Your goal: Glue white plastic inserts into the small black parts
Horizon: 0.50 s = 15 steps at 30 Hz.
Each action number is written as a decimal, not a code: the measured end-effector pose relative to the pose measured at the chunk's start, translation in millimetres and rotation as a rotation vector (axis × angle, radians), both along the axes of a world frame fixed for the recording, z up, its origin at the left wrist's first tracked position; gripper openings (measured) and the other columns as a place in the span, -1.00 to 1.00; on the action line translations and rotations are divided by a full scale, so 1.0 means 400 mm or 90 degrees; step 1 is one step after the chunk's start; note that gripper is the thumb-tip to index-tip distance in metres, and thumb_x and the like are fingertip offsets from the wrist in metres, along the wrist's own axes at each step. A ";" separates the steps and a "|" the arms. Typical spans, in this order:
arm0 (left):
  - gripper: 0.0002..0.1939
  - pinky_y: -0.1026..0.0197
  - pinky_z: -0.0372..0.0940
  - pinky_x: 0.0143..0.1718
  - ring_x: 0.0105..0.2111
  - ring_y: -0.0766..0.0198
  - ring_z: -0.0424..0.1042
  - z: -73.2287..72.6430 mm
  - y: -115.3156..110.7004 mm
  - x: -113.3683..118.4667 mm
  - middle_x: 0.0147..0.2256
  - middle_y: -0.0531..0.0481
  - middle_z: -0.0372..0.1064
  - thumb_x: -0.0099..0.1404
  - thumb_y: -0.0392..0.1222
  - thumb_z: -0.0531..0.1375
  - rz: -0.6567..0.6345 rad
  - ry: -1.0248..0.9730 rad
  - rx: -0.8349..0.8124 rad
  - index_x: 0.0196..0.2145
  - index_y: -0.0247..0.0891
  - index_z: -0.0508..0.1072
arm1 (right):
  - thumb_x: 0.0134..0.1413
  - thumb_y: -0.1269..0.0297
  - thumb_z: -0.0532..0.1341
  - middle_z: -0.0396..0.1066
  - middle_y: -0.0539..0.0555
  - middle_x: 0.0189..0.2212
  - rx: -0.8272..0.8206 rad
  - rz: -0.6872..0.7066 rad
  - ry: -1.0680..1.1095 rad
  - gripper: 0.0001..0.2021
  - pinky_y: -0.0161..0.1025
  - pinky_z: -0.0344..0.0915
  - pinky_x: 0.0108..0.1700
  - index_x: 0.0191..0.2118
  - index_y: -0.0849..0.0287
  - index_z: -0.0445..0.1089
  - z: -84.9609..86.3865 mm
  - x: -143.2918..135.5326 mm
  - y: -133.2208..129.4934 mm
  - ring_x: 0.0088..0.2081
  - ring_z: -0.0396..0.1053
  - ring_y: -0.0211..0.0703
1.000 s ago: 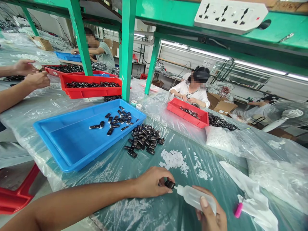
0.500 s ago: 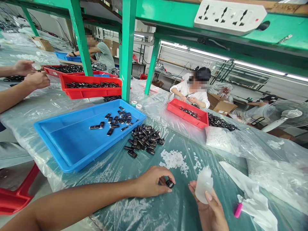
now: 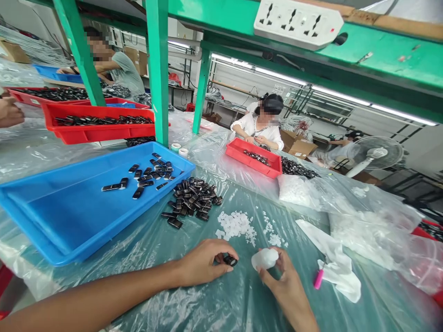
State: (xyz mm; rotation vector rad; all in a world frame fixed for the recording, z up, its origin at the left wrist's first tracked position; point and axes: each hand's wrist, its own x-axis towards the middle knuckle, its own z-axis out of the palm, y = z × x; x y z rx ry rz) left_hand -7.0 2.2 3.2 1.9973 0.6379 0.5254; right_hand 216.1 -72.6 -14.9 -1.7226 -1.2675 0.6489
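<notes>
Between the thumb and fingers of my left hand [image 3: 204, 263] is a small black part [image 3: 230, 260] with a pale end, its exact kind unclear. My right hand [image 3: 282, 272] grips a translucent white bottle [image 3: 263, 259], which lies tilted on its side just right of the black part, not touching it. Beyond my hands lie loose small white pieces [image 3: 237, 226]. Left of them is a heap of black parts [image 3: 194, 200]. A blue tray [image 3: 69, 221] at the left holds several similar black parts in its far right portion.
A pink-handled tool [image 3: 319, 279] and a white cloth [image 3: 341, 267] lie at the right, near plastic bags of white pieces [image 3: 363, 235]. Red trays [image 3: 104, 134] stand farther back. A green frame post [image 3: 157, 74] rises behind the blue tray. Co-workers sit across the table.
My right hand has tipped the bottle from near upright onto its side and brought it closer to the black part. My left hand keeps its hold. The whole view has shifted.
</notes>
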 end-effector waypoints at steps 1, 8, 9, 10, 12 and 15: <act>-0.77 0.32 0.29 -0.39 -0.32 0.25 0.40 0.000 0.001 0.000 -0.20 -0.06 0.40 0.22 -0.17 0.16 0.001 0.005 -0.001 -0.15 -0.18 0.44 | -0.19 0.18 0.23 0.45 0.04 -0.21 0.005 -0.003 -0.017 -0.58 -0.11 0.17 -0.04 -0.11 0.10 0.25 0.005 0.006 -0.003 -0.11 0.35 -0.04; -0.77 0.33 0.29 -0.38 -0.31 0.27 0.38 0.001 0.003 -0.001 -0.19 -0.05 0.39 0.23 -0.15 0.15 0.000 0.016 -0.015 -0.14 -0.17 0.44 | -0.12 0.02 0.15 0.43 -0.02 -0.48 -0.122 -0.067 -0.181 -0.67 -0.22 0.31 -0.34 -0.24 0.08 0.40 0.059 0.168 -0.015 -0.38 0.41 -0.09; -0.77 0.33 0.28 -0.39 -0.31 0.27 0.38 0.002 0.003 -0.001 -0.19 -0.05 0.39 0.23 -0.15 0.15 -0.001 0.020 -0.016 -0.14 -0.17 0.44 | -0.09 0.01 0.12 0.43 -0.01 -0.51 -0.135 -0.117 -0.210 -0.69 -0.20 0.28 -0.41 -0.26 0.07 0.40 0.062 0.202 -0.017 -0.45 0.40 -0.08; -0.76 0.32 0.28 -0.40 -0.32 0.27 0.38 0.003 0.002 -0.001 -0.19 -0.05 0.40 0.23 -0.15 0.15 -0.001 0.024 -0.016 -0.14 -0.17 0.44 | -0.07 0.01 0.11 0.42 0.00 -0.54 -0.157 -0.167 -0.243 -0.71 -0.18 0.24 -0.49 -0.31 0.06 0.39 0.063 0.234 -0.021 -0.53 0.37 -0.07; -0.76 0.33 0.28 -0.40 -0.32 0.26 0.38 0.005 0.000 -0.001 -0.20 -0.06 0.40 0.23 -0.14 0.15 -0.001 0.029 -0.017 -0.14 -0.17 0.45 | -0.06 0.03 0.09 0.41 0.04 -0.60 -0.200 -0.232 -0.296 -0.77 -0.17 0.16 -0.57 -0.43 0.05 0.36 0.056 0.289 -0.028 -0.61 0.33 -0.04; -0.75 0.33 0.28 -0.41 -0.32 0.26 0.38 0.006 -0.002 -0.001 -0.21 -0.06 0.40 0.23 -0.13 0.15 -0.001 0.028 -0.021 -0.13 -0.18 0.45 | -0.16 0.06 0.15 0.36 0.07 -0.69 -0.254 -0.267 -0.356 -0.81 -0.13 0.14 -0.56 -0.57 0.04 0.32 0.031 0.336 -0.033 -0.65 0.31 0.00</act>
